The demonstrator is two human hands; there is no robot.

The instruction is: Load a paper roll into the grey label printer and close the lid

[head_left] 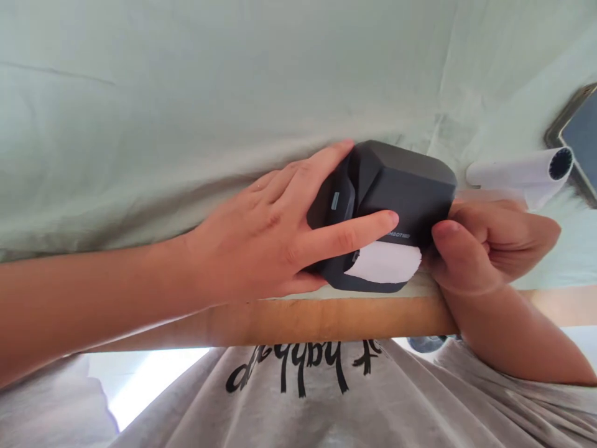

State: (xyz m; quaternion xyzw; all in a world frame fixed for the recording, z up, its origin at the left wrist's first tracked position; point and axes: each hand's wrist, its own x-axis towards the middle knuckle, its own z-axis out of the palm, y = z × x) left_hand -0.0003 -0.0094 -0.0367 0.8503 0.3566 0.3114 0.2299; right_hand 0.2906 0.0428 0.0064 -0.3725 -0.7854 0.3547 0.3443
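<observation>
Our left hand [261, 230] is spread over one end of the black device [415, 186], while our right hand [499, 246] is bent against its other end, and the device sits just beyond the wooden edge [340, 320], on the side away from our shirt [298, 410]. We judge that the step in hand is to steady this body between two hands; to do it well, we should press evenly with the left palm, so that it does not turn, and use the right thumb gently, without sudden force. We should also leave free the white paper strip [382, 261], which lies across the face nearest the wooden edge, because a careless finger could crease it. About the grip: the left hand is fairly wide and holds the device, with the thumb toward the wooden edge, the forefinger laid along the top, and the other fingers over the far side. The right hand is narrow, its thumb touching the device; its fingertips are hidden, so we cannot tell if they hold something. Farther from the wooden edge, to the right, lies a white roll [513, 171] on the pale green cloth [233, 74].
</observation>
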